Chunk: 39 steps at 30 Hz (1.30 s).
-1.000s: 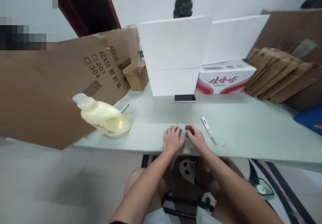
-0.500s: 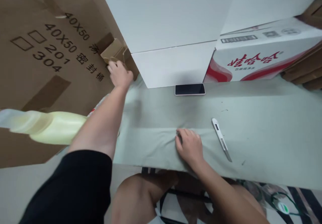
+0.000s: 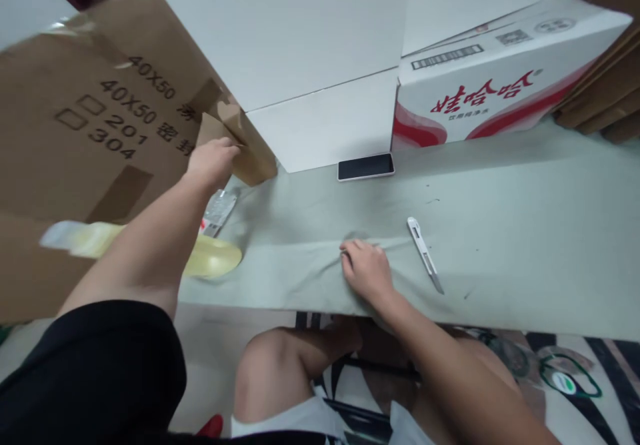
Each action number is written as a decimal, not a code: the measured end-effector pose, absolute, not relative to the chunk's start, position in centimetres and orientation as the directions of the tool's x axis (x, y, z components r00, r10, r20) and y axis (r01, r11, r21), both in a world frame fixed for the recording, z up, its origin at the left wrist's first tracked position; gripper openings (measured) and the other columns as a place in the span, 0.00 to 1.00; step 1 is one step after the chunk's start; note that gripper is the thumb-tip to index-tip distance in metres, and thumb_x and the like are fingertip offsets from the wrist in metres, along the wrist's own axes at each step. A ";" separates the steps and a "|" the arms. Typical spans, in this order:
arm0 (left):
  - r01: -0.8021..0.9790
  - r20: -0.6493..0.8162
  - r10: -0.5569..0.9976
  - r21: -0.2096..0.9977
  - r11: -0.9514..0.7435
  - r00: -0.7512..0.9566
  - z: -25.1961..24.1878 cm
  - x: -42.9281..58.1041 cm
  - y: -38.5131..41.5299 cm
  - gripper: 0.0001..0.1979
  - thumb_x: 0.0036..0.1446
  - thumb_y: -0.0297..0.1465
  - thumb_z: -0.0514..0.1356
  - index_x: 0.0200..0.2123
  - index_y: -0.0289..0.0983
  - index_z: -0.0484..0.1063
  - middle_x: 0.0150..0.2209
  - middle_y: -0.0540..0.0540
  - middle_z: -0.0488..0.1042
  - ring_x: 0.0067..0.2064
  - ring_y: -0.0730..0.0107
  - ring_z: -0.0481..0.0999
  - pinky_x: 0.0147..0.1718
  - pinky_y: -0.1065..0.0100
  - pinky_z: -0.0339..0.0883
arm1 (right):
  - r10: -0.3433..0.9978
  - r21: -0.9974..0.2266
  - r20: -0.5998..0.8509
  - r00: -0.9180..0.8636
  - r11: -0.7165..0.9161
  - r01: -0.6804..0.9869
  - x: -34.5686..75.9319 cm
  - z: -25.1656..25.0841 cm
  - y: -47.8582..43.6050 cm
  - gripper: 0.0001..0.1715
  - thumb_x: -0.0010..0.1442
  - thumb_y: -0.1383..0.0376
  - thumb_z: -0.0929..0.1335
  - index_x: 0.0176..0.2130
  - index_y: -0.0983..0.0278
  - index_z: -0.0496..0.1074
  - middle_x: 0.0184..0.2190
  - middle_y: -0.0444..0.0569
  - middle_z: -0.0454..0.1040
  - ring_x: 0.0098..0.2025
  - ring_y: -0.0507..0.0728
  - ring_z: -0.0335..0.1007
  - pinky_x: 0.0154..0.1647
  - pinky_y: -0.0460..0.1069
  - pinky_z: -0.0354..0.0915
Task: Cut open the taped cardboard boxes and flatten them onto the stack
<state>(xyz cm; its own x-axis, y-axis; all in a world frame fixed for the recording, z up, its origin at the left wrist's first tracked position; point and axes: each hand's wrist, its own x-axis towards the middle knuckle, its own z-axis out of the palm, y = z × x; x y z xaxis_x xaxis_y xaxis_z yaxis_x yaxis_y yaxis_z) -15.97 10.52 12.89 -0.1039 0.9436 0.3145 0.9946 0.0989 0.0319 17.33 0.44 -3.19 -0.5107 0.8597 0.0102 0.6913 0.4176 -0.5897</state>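
My left hand [image 3: 213, 162] reaches to the back left, its fingers closed on the upper edge of a small brown cardboard box [image 3: 255, 158] beside a big printed carton [image 3: 45, 165]. My right hand [image 3: 367, 268] rests on the cloth-covered table [image 3: 500, 232] near its front edge, fingers curled; whatever lies under them, if anything, is hidden. To its right lies a white utility knife [image 3: 423, 248] with its blade out. A dark-screened phone [image 3: 367, 167] lies against the white boxes.
A yellow bottle [image 3: 215, 258] lies under my left forearm, near a clear plastic packet [image 3: 220, 210]. White boxes [image 3: 325, 125] and a red-printed white carton [image 3: 465, 108] line the back. Folded brown cardboard [image 3: 600, 78] stands at the right.
The view has shifted. My left hand has come nearer with the small cardboard box, which now shows more beside the white box. My right hand stays on the cloth.
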 end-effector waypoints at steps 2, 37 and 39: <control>0.996 0.183 0.981 -0.041 0.078 -0.069 13.9 -15.1 8.0 0.06 0.60 0.25 0.61 0.40 0.36 0.77 0.40 0.43 0.76 0.47 0.59 0.76 0.49 0.57 0.71 | 0.847 -0.643 0.061 -0.529 0.439 0.628 18.1 -3.6 0.1 0.16 0.65 0.67 0.62 0.47 0.62 0.75 0.45 0.53 0.78 0.46 0.62 0.73 0.45 0.55 0.62; 0.612 0.034 0.990 0.783 -0.113 0.139 8.5 1.2 -3.1 0.28 0.59 0.54 0.54 0.49 0.39 0.75 0.61 0.38 0.68 0.60 0.53 0.70 0.52 0.57 0.72 | 0.872 -0.884 0.465 0.151 0.448 0.133 29.3 -0.4 -1.4 0.41 0.57 0.58 0.71 0.65 0.55 0.56 0.65 0.56 0.59 0.62 0.64 0.65 0.60 0.63 0.66; 0.691 0.076 0.981 0.700 -0.179 0.177 8.4 1.9 -3.9 0.26 0.58 0.54 0.58 0.46 0.39 0.76 0.55 0.38 0.73 0.57 0.54 0.73 0.52 0.57 0.71 | 0.882 -0.894 0.446 0.150 0.447 0.032 29.8 -0.5 -1.2 0.37 0.60 0.57 0.68 0.65 0.54 0.56 0.59 0.52 0.68 0.58 0.61 0.69 0.60 0.61 0.66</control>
<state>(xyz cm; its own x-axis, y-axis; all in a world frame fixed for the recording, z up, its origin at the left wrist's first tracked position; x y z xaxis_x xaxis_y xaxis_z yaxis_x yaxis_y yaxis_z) 1.91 -3.85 8.35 0.1773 0.9812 0.0760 0.6913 -0.1791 0.7000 29.78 -1.17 -0.45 0.1500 0.8822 0.4463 0.0325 0.4468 -0.8941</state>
